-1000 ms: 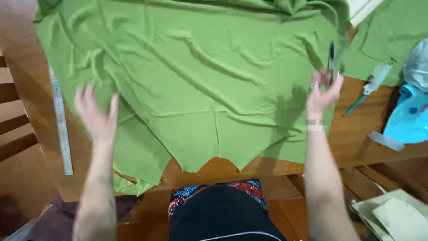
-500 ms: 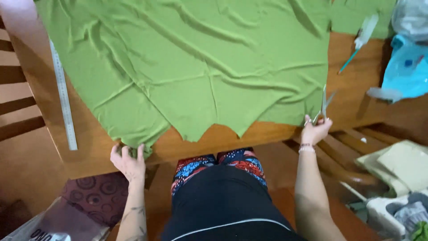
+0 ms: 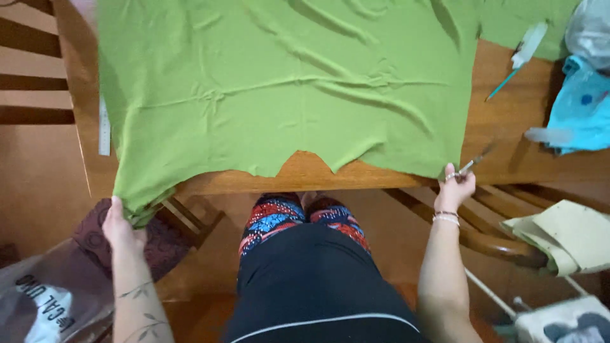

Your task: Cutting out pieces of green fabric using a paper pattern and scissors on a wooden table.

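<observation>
- Here, a large sheet of green fabric (image 3: 286, 95) lies spread over a wooden table (image 3: 508, 121), covering most of its top and hanging over the near edge at the left corner.
- The near hem of the fabric is uneven, with a notch near the middle of the table's edge where bare wood shows through.
- The left hand (image 3: 121, 228) sits just below the table's near left corner, fingers closed on the bunched corner of the fabric that droops off the edge.
- The right hand (image 3: 454, 187) is at the table's near edge toward the right, pinching the fabric's other near corner; the same hand also holds a pair of scissors (image 3: 476, 159), whose blades angle up over the table beyond the cloth.
- A metal ruler (image 3: 104, 127) lies along the table's left side, partly tucked under the fabric.
- On the bare wood right of the fabric rests a pen-like tool with a teal tip (image 3: 518, 57), and farther right a blue bag (image 3: 581, 108).
- Under the table's near edge the person's legs show in patterned leggings (image 3: 298, 219).
- A wooden chair (image 3: 38, 95) stands left of the table, and a pale folded cloth (image 3: 565, 235) rests low to the table's right.
</observation>
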